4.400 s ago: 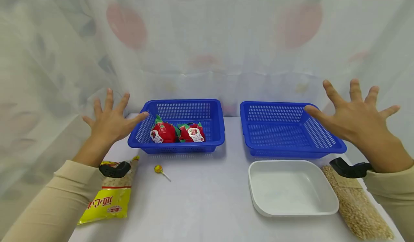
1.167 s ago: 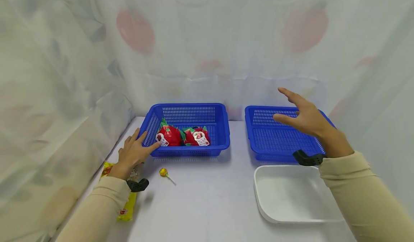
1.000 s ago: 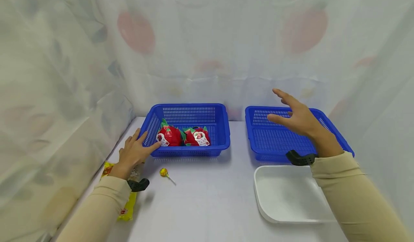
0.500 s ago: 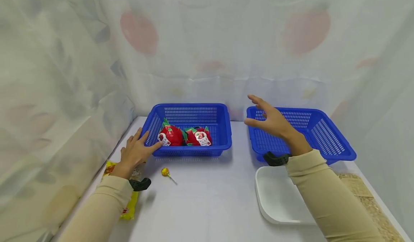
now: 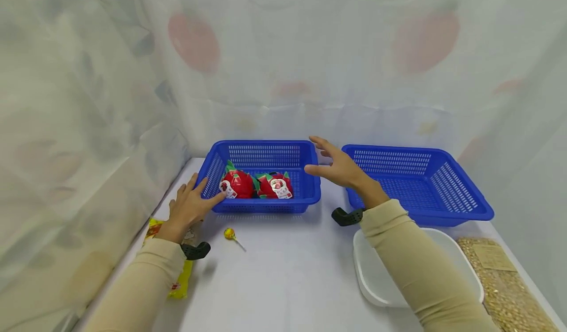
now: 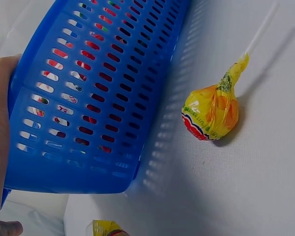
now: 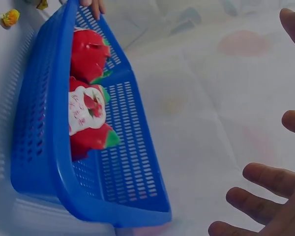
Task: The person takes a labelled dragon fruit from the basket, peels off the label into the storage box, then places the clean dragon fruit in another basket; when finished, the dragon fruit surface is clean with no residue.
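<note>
My left hand (image 5: 188, 206) holds the left end of a blue plastic basket (image 5: 266, 205), its thumb over the front corner of the rim and its fingers at the left side. Two red, green-tipped dragon fruits with white labels, a left one (image 5: 239, 184) and a right one (image 5: 272, 186), lie in this basket. My right hand (image 5: 338, 168) is by the basket's right end, thumb and fingers spread apart around nothing. The right wrist view shows its fingers (image 7: 273, 179) apart from the rim. A yellow-wrapped lollipop (image 6: 211, 113) lies on the table before the basket.
A second blue basket (image 5: 418, 218) stands at the right, partly behind my right forearm. Below it is a white tray (image 5: 369, 292), overlapped by my sleeve. A bag of grain (image 5: 505, 282) lies at the far right. My left arm partly hides a yellow packet (image 5: 180, 283).
My right hand has moved left from over the right basket to the left basket's right end. My left hand, raised and spread at first, came down to the left basket and has stayed there.
</note>
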### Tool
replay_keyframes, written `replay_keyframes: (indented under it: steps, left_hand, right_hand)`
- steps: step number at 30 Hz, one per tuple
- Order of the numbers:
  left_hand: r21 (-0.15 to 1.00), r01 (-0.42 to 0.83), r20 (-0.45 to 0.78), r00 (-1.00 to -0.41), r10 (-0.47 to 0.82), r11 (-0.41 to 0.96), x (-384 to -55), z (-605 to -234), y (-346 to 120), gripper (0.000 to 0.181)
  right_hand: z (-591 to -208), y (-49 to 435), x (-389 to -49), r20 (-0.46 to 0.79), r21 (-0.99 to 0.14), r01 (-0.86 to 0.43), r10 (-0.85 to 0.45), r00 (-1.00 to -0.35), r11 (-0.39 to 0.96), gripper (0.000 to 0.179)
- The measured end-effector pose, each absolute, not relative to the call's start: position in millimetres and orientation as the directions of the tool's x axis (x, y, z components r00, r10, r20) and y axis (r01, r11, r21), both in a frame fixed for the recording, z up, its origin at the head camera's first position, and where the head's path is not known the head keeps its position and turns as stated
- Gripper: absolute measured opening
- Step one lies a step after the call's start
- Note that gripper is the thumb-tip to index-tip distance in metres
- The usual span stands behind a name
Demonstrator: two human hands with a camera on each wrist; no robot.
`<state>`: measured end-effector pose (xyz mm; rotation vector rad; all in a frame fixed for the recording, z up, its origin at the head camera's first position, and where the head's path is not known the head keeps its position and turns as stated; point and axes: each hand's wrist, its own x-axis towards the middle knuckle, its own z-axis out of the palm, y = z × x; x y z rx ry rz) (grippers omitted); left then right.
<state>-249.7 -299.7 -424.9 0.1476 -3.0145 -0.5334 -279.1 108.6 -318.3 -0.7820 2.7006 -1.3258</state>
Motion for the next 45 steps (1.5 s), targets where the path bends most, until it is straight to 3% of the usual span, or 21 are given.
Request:
replay_keyframes:
  steps: [12,29,45]
  left_hand:
    - [0.357,-0.092,0.052,-0.992,-0.118,0.929,-249,-420,-297,0.107]
    - [0.350,-0.089,0.055,-0.992,-0.116,0.932,-249,-423,-298,0.109]
    - [0.358,-0.107,0.046,-0.990,-0.133,0.927,-246,-424,-297,0.111]
  right_hand:
    - [-341,59,-295,0.094,-0.775,-0.357,-0.463,-0.881,0.522,0.088]
    - [-378,22,-314,-0.129,-0.783,-0.196,-0.462,-0.878,0.590,0.091]
    - [-392,-6,-325,-0.290,-0.785,-0.002,-0.370,-0.882,0.620,0.092]
